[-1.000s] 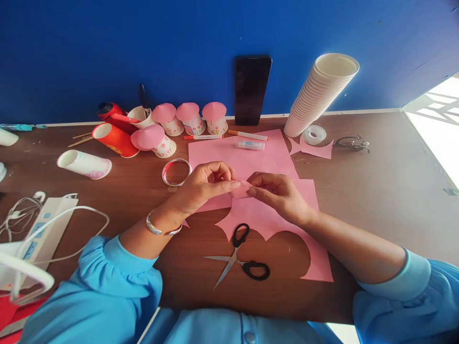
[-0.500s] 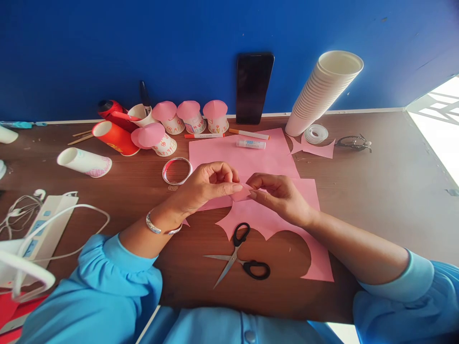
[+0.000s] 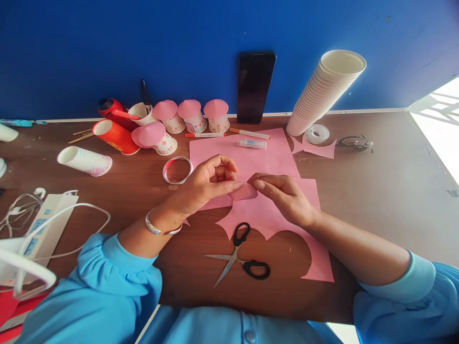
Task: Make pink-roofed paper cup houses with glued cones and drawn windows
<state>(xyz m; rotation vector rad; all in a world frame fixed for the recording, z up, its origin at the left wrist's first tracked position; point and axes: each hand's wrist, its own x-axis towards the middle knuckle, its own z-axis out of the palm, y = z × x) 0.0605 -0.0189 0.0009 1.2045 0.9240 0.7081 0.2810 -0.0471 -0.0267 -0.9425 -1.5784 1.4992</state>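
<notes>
A small pink paper piece (image 3: pixel 244 192) is pinched between my two hands, over larger pink sheets. My left hand (image 3: pixel 211 184) grips its left edge with the thumb, the other fingers curled above. On its right edge, my right hand (image 3: pixel 283 196) closes thumb against fingers. Open scissors (image 3: pixel 234 255) with black handles lie below the hands. The cut pink sheet (image 3: pixel 287 217), with curved notches, lies partly under my right hand, and a pink sheet (image 3: pixel 215 153) lies behind. On that one rests a glue stick (image 3: pixel 251 144).
Pink-topped cups (image 3: pixel 216 117) stand along the blue wall beside a red cup (image 3: pixel 116 137). A phone (image 3: pixel 255 88) leans there, left of a tall cup stack (image 3: pixel 324 91). A tape roll (image 3: pixel 177 170) lies left, glasses (image 3: pixel 355 143) right, and a power strip (image 3: pixel 50 224) far left.
The small pink piece shows a broader face between my hands. My left fingers have lifted slightly off it while the thumb stays at its edge, and my right thumb has shifted up and right.
</notes>
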